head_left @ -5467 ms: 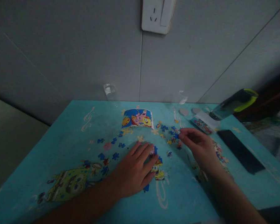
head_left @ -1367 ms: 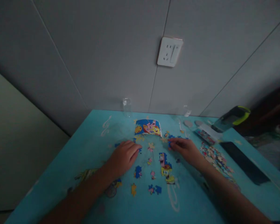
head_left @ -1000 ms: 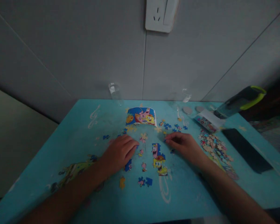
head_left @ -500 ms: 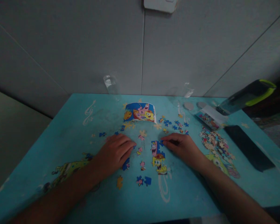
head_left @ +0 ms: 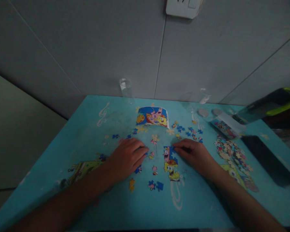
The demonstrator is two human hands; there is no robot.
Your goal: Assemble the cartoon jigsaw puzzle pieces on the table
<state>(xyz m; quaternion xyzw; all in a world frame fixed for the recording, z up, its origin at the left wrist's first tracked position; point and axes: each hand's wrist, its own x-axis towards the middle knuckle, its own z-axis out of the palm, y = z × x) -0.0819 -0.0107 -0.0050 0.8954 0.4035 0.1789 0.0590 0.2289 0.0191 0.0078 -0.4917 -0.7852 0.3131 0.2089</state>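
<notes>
Turquoise bench (head_left: 87, 129), dim light: a person's right hand (head_left: 194, 154) lies low with its grip closed, fingertips pinched on a small blue piece (head_left: 173, 149) that touches the upper right edge of the joined strip (head_left: 170, 162) of cartoon puzzle, flat at the middle of the bench between the 2 hands. The left hand (head_left: 128, 158) rests palm down just left of the strip, grip open and holding nothing, fingers spread among loose pieces (head_left: 156, 185). A curled reference picture (head_left: 152, 116) stands beyond, a heap of unsorted pieces (head_left: 232, 153) lies well to the right, and a glass (head_left: 125, 87) sits by the wall. The risk looks plain: the strip is light and no hand steadies it, so a sideways push with the blue piece's tabs off line would probably slide it or split its joints, while the left palm could drag the pieces beneath it out of place
</notes>
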